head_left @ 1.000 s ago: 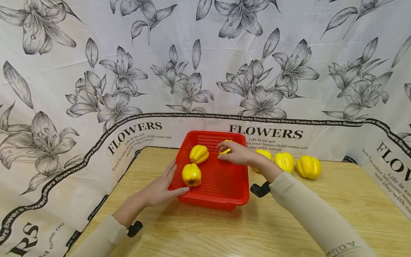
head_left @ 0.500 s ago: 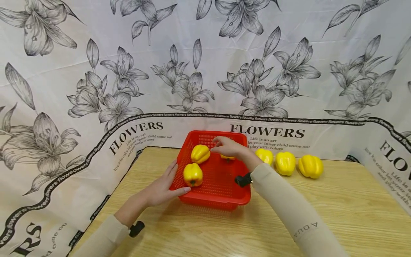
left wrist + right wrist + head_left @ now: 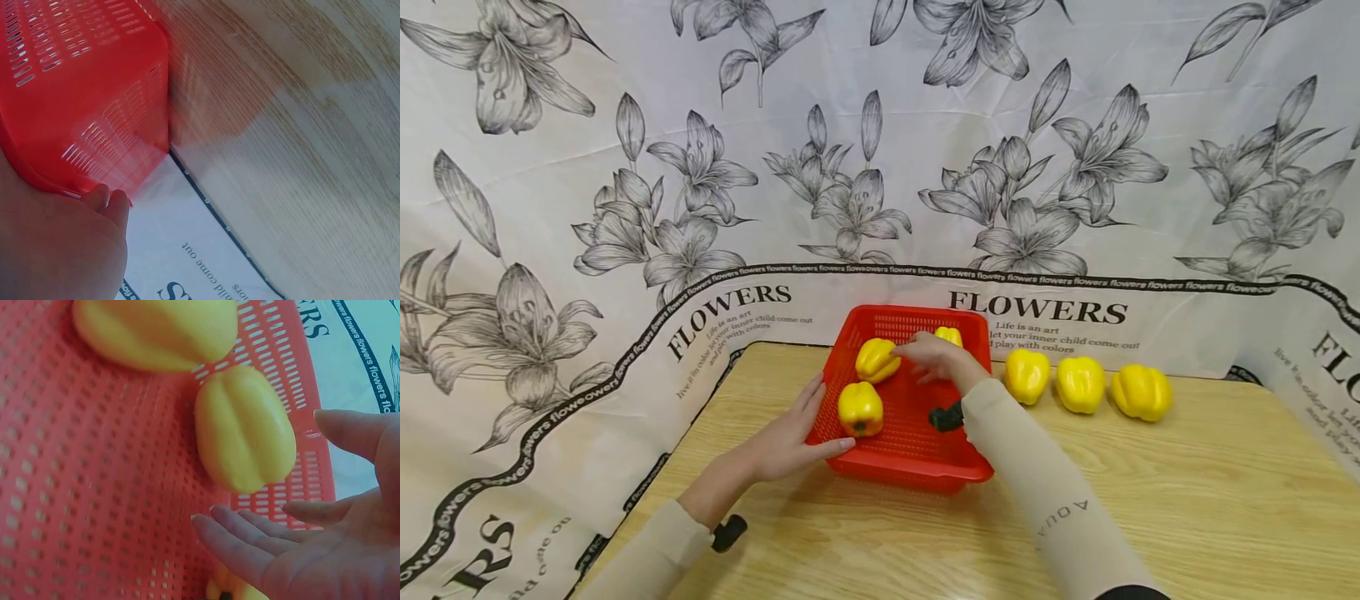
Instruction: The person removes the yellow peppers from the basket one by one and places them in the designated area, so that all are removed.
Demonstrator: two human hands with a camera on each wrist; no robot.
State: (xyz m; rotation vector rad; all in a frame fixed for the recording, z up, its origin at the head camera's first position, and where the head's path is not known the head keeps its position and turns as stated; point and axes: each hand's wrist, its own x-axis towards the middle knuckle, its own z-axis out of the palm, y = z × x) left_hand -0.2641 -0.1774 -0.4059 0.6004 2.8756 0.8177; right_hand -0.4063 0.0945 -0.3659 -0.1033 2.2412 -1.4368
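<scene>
A red plastic basket (image 3: 910, 467) with slotted walls stands on the table. My left hand (image 3: 782, 442) holds its left side, thumb over the near left rim, fingers along the outside; fingertips (image 3: 116, 206) bend against the rim in the left wrist view. Inside the basket are two yellow bell peppers on the left, one behind (image 3: 874, 358) and one nearer (image 3: 860, 410), and a third (image 3: 949, 335) at the back right. My right hand (image 3: 936, 354) reaches in between them, fingers spread and holding nothing. In the right wrist view its fingers stand apart from the middle pepper (image 3: 245, 429).
Three more yellow bell peppers line up right of the basket: the nearest to it (image 3: 1027, 375), a middle one (image 3: 1080, 385) and the rightmost (image 3: 1141, 392). A white flower-printed cloth (image 3: 850, 208) hangs behind the wooden table (image 3: 1187, 500).
My right hand has let go of the pepper at the basket's back right and moved left and nearer. My left hand keeps its place on the basket. The view has shifted slightly.
</scene>
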